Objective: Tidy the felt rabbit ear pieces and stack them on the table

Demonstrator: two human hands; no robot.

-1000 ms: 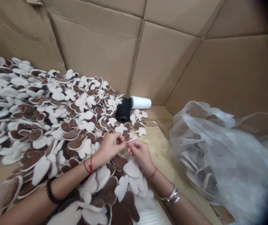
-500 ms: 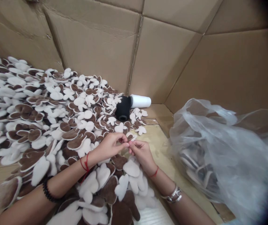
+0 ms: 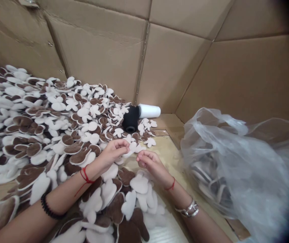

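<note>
My left hand (image 3: pixel 115 151) is closed in a pinch above the pile's right edge, thumb against the fingers. A short gap away, my right hand (image 3: pixel 153 165) is also pinched, its fingertips pointing at the left ones. Anything between either set of fingertips is too small to make out. Beneath and around them lie brown-and-white plush cut-outs (image 3: pixel 25 123) with rounded lobes. One white cut-out (image 3: pixel 134 148) rests just behind my fingertips. Nearer to me, more pale cut-outs (image 3: pixel 138 184) lie between my forearms.
A black thread cone (image 3: pixel 130 119) and a white thread cone (image 3: pixel 149 111) lie against the cardboard wall (image 3: pixel 172 67). On the right, a clear plastic bag (image 3: pixel 256 162) holds more plush pieces. Cardboard encloses the back and right side of the work surface (image 3: pixel 164 152).
My hands, whose fingertips met before, have moved apart. The left one shifted left and slightly up, while the right stayed nearly in place. The view has shifted slightly.
</note>
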